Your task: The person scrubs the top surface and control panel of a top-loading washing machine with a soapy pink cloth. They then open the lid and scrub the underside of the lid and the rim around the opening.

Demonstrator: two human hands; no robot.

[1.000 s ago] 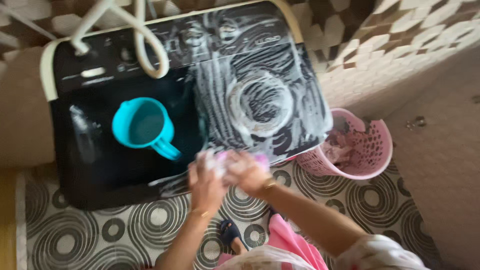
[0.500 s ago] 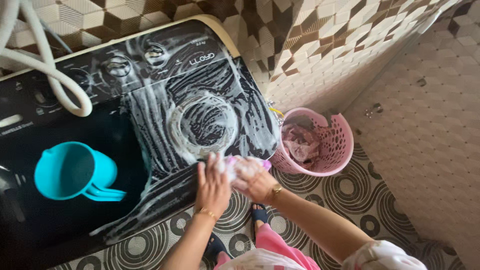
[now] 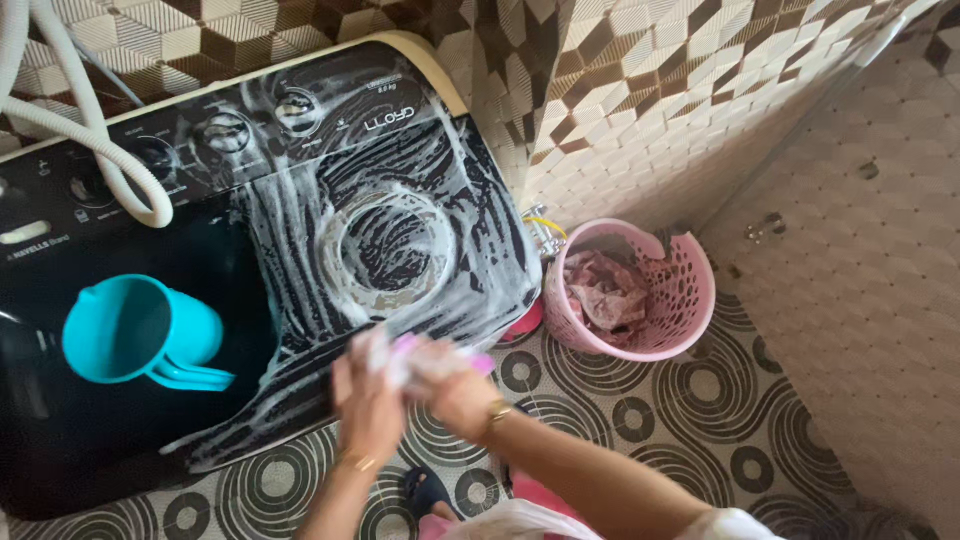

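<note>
Since half a second ago the view has slid a little, so the black washing machine (image 3: 300, 250) sits further right in the picture and the pink basket shows whole; the two hands have come together more tightly at the machine's front edge and now blur with motion. At far left a white hose (image 3: 90, 150) loops over the control panel. Below it a teal mug (image 3: 135, 330) lies on its side on the dark lid, its mouth turned toward the upper left and its handle toward the lower right; what is inside cannot be told. The right-hand lid is streaked with white soap foam (image 3: 390, 250), with a ring of suds round its circular window. At the lid's front edge the left hand (image 3: 368, 400) and the right hand (image 3: 455, 390) are both clenched round a pink and white scrubbing pad (image 3: 415, 352), pressed between them just beside the soapy edge; blur hides its shape, so its long axis and the way it points cannot be told. To the right, the pink perforated basket (image 3: 690, 290) stands on the patterned floor, apart from the hands, holding crumpled pale pink cloth (image 3: 605, 290).
</note>
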